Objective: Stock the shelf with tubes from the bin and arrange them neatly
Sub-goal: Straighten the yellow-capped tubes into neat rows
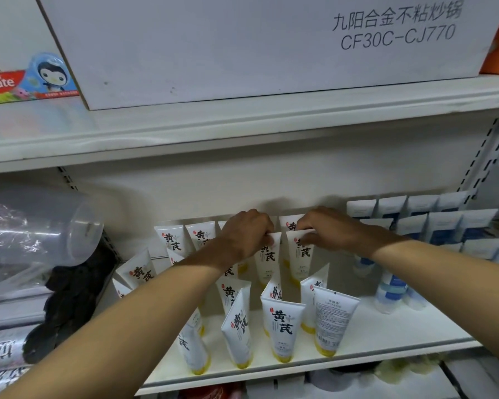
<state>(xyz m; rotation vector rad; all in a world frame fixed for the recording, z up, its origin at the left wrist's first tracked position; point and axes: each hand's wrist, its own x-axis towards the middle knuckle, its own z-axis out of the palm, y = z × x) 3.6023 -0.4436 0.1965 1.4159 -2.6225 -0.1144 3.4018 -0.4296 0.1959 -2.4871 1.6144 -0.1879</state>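
**Both grips on neighbouring tubes**

I see my left grip point(244, 234) pinching the crimped top edge of one white tube point(268, 256). My right grip point(332, 228) pinches the top of the neighbouring tube point(301, 253), just beside it. Both tubes stand cap-down on the shelf point(392, 332), among rows of matching tubes. Blue-and-white tubes point(444, 223) line the shelf's right side.

tubes point(281, 323) centre on shelf point(401, 332) | plastic container point(41, 226) left | packs point(444, 226) right | carton point(213, 47) above
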